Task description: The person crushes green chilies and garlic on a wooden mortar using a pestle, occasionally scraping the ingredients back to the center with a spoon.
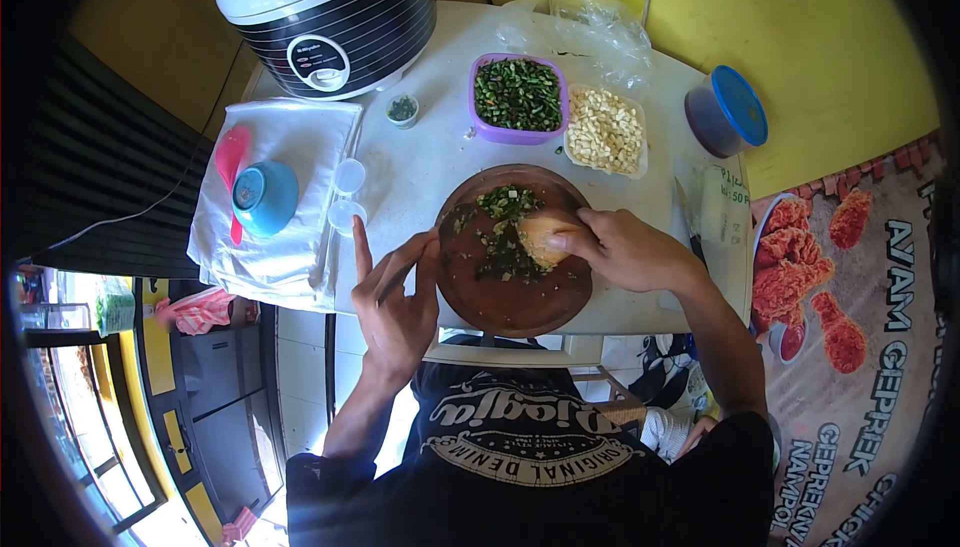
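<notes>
A round brown mortar (470, 297) sits at the table's near edge, with chopped green and pale bits (508, 202) in its bowl. My right hand (635, 247) is closed around a light-brown wooden pestle (545, 237), its head pressed among the bits. At the mortar's left rim, my left hand (395, 297) grips the edge with some fingers, while another finger points away from it. Behind the mortar stand a purple tub (517, 135) of chopped green pieces and a clear tub (606, 132) of pale chopped pieces.
A rice cooker (330, 22) stands at the back left. Left of the mortar, a blue bowl (265, 199) and a pink spoon (232, 155) lie on white plastic sheets (310, 132). A knife (690, 217) and a blue-lidded container (725, 112) are on the right.
</notes>
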{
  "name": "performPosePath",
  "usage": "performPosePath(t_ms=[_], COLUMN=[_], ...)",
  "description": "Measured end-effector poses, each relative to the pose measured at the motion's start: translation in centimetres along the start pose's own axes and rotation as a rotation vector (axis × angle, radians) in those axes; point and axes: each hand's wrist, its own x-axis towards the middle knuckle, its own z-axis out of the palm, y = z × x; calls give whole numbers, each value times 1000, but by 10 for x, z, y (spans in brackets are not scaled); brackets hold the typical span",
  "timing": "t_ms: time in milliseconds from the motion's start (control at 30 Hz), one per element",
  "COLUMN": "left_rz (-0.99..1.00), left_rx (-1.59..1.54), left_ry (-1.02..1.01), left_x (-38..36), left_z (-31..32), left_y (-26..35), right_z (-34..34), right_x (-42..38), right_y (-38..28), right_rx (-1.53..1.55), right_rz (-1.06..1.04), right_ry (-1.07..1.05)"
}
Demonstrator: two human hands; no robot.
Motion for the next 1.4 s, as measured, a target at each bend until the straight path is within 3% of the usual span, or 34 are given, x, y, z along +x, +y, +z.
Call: performPosePath(t_ms=[67,133,367,433,667,1033,1267,1333,1400], left_rz=[3,9,-35,31,-51,-70,-42,-43,-65], left_rx=[-17,-41,-120,-95,-87,-62,-46,-41,-24], left_ry=[-28,-78,-96,-129,-56,-150,-133,-135,-83], left_x=[2,1,-7,-10,-9,-11,-8,-10,-8], left_z=[5,9,6,13,-3,-10,-12,-15,-15], left_y=[0,4,8,9,13,8,9,10,10], right_z=[6,7,2,0,8,33,5,-6,0], right_x=[-4,-11,-9,-9,-18,-13,-2,3,-3], right_y=[2,-13,-3,-6,-16,-47,-28,-12,-9], right_rx=[-25,-150,-10,-89,-355,-704,-557,-201,-199], right_rz=[-56,70,56,67,-24,-89,-84,22,-39], right_ry=[56,60,137,123,157,229,122,9,49])
